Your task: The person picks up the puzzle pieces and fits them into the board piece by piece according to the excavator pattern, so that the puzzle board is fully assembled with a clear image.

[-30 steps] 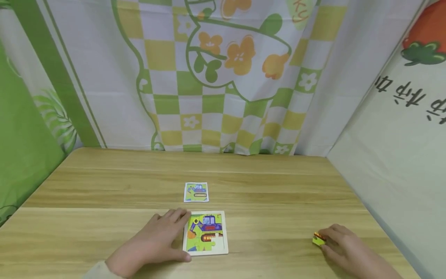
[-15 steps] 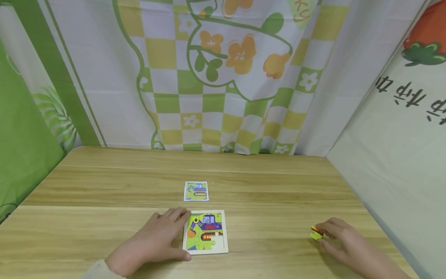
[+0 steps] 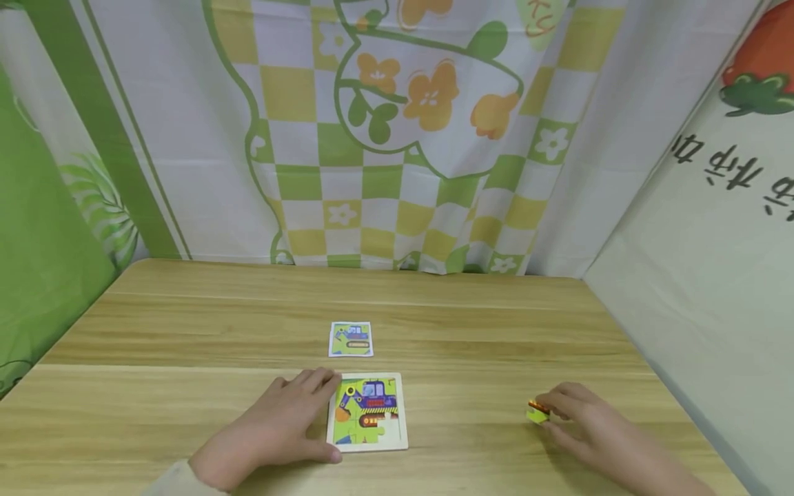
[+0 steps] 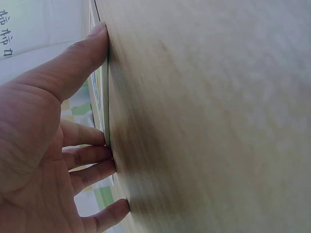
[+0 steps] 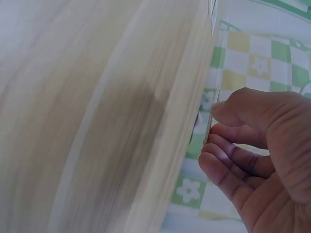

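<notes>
My left hand rests with fairly straight fingers along the left side of a square puzzle board. Its thumb touches the lower left corner and its fingertips the upper left one. The board bears an excavator picture, with a bare pale patch at its lower right. Over on the right, my right hand pinches a small yellow-green and orange puzzle piece between thumb and fingers. In the right wrist view the piece shows only as a thin edge, raised off the table.
Behind the board lies a small picture card with the same excavator. Both stand on a wooden table. A patterned curtain hangs along the table's back edge, and a pale printed sheet borders the right side.
My right hand has moved left and slightly away from me with the puzzle piece, towards the board. My left hand and the board have stayed in place.
</notes>
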`<act>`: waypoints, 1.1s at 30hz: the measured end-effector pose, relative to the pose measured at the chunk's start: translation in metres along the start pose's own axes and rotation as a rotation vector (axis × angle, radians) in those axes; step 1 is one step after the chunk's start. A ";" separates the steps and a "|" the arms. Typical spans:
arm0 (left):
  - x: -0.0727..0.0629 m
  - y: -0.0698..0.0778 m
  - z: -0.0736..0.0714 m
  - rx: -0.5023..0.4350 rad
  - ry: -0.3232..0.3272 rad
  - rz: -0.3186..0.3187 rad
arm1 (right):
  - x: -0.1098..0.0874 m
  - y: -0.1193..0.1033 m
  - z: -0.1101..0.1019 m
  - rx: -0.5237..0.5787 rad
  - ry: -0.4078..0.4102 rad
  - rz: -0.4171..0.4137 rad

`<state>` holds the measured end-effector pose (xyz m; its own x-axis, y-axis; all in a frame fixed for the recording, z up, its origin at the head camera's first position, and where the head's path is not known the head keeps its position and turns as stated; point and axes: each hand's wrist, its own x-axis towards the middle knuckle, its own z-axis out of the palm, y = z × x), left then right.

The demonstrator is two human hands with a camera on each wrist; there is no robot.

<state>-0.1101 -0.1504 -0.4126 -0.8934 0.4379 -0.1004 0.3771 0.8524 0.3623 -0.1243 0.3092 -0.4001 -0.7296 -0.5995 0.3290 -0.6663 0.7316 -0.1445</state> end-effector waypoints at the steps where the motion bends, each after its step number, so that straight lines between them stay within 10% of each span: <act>1: 0.000 0.000 0.000 0.001 0.000 0.001 | 0.003 -0.001 0.001 0.012 -0.009 -0.009; 33: 0.000 0.000 0.001 -0.004 -0.007 -0.018 | 0.072 -0.072 0.027 0.083 -0.156 -0.184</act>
<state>-0.1099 -0.1503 -0.4132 -0.8984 0.4242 -0.1137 0.3596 0.8592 0.3640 -0.1332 0.2042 -0.3911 -0.6054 -0.7678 0.2097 -0.7959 0.5799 -0.1740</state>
